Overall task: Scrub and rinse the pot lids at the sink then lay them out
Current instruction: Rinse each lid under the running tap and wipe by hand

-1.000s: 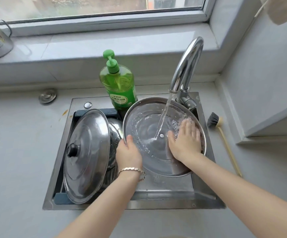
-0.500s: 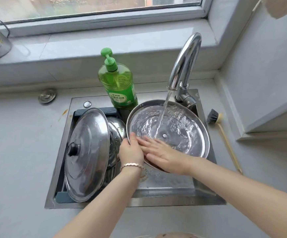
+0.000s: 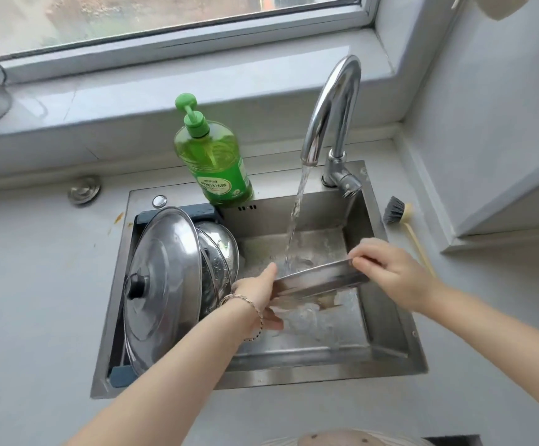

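Rinse step: my left hand (image 3: 258,294) grips and my right hand (image 3: 387,268) pinches opposite rims of 1 lid (image 3: 319,280), edge-on under the tap (image 3: 329,117) stream in the sink (image 3: 390,317). Other lids (image 3: 165,284) lean at the left. Laying out not yet done.

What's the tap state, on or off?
On. A stream of water runs from the faucet spout onto the lid that the left hand and right hand hold edge-on in the sink.
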Demonstrator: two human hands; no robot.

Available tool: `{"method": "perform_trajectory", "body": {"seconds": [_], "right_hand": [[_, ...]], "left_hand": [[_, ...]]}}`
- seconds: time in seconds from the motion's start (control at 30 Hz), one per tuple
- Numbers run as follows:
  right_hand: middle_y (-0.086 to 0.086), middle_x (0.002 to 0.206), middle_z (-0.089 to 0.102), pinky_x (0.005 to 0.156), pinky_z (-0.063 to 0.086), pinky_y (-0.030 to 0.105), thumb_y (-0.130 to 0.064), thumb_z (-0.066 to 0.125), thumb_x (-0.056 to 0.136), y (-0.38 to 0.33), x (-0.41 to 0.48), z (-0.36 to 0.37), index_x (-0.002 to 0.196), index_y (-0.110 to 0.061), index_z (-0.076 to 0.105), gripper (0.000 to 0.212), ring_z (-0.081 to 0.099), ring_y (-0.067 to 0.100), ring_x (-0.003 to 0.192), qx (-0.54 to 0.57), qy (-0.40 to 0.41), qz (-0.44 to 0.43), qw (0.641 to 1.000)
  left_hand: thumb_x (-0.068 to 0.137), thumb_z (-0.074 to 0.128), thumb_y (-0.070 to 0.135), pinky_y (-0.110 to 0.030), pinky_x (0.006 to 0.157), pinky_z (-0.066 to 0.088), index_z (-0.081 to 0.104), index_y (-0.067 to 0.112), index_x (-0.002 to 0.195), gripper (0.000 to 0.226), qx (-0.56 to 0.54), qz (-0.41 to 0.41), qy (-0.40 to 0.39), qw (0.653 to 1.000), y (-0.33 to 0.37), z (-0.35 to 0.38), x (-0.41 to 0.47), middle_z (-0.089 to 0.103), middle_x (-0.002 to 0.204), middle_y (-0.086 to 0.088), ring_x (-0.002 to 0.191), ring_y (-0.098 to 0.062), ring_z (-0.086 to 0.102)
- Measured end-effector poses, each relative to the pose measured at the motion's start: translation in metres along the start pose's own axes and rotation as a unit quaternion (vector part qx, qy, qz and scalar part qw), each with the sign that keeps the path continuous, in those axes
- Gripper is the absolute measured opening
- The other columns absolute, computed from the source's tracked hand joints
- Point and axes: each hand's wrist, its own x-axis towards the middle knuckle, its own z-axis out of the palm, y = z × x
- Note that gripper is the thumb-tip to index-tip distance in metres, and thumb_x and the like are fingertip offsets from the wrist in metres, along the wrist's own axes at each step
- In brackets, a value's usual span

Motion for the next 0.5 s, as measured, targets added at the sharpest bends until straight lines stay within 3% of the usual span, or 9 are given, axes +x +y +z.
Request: {"method": "perform_trajectory", "body": {"seconds": [0.07, 0.13, 0.23, 0.33, 0.43, 0.5], "right_hand": [[-0.017, 0.071, 0.058, 0.071, 0.034, 0.009, -0.018, 0.053, 0.087, -0.006, 0.022, -0.011, 0.068, -0.032, 0.055, 0.023, 0.051, -0.005, 0.077, 0.009, -0.002, 0.022, 1.000], [-0.011, 0.077, 0.059, 0.079, 0.035, 0.019, -0.014, 0.056, 0.089, -0.014, 0.045, -0.019, 0.066, -0.039, 0.055, 0.034, 0.051, 0.001, 0.083, -0.027, -0.059, 0.047, 0.997], [-0.008, 0.087, 0.056, 0.087, 0.035, 0.028, -0.023, 0.056, 0.088, -0.034, 0.074, -0.020, 0.068, -0.040, 0.058, 0.026, 0.047, 0.010, 0.092, -0.114, -0.166, 0.059, 0.978], [-0.015, 0.079, 0.055, 0.083, 0.038, 0.027, -0.020, 0.057, 0.088, -0.053, 0.093, -0.013, 0.075, -0.020, 0.064, 0.015, 0.049, 0.006, 0.086, -0.130, -0.191, 0.005, 0.973], [-0.011, 0.090, 0.063, 0.088, 0.042, 0.029, -0.020, 0.058, 0.090, -0.056, 0.102, -0.003, 0.093, -0.018, 0.072, 0.015, 0.052, 0.010, 0.094, -0.043, -0.089, -0.009, 0.995], [-0.001, 0.124, 0.056, 0.099, 0.031, 0.022, -0.023, 0.049, 0.096, -0.054, 0.102, 0.012, 0.123, -0.017, 0.059, 0.030, 0.045, 0.009, 0.116, 0.016, -0.001, 0.024, 1.000]], "left_hand": [[0.080, 0.031, 0.073, -0.039, 0.085, 0.047, 0.033, 0.008, 0.135, 0.086, 0.213, 0.068, 0.019, 0.975, 0.000, -0.003, -0.003, 0.049, 0.130, -0.016, 0.110, -0.035, 0.055], [0.091, 0.019, 0.063, -0.033, 0.083, 0.040, 0.046, 0.010, 0.127, 0.069, 0.288, 0.187, 0.027, 0.939, 0.001, -0.001, -0.008, 0.055, 0.119, -0.007, 0.106, -0.023, 0.053], [0.096, 0.032, 0.048, -0.032, 0.070, 0.038, 0.055, 0.010, 0.085, 0.045, 0.197, 0.353, -0.007, 0.914, 0.002, 0.004, -0.014, 0.053, 0.075, 0.004, 0.074, -0.015, 0.049], [0.097, 0.042, 0.034, -0.029, 0.059, 0.032, 0.046, 0.003, 0.073, 0.039, 0.118, 0.422, 0.018, 0.899, 0.003, 0.006, -0.011, 0.041, 0.062, 0.003, 0.057, -0.008, 0.036], [0.098, 0.042, 0.027, -0.034, 0.067, 0.045, 0.061, 0.002, 0.082, 0.035, 0.000, 0.436, 0.037, 0.899, 0.008, 0.000, -0.011, 0.057, 0.073, -0.005, 0.067, -0.011, 0.050], [0.098, 0.041, 0.027, -0.035, 0.076, 0.050, 0.066, 0.012, 0.083, 0.033, -0.087, 0.413, 0.029, 0.906, 0.016, 0.000, -0.015, 0.065, 0.080, -0.003, 0.076, -0.014, 0.059]]}}
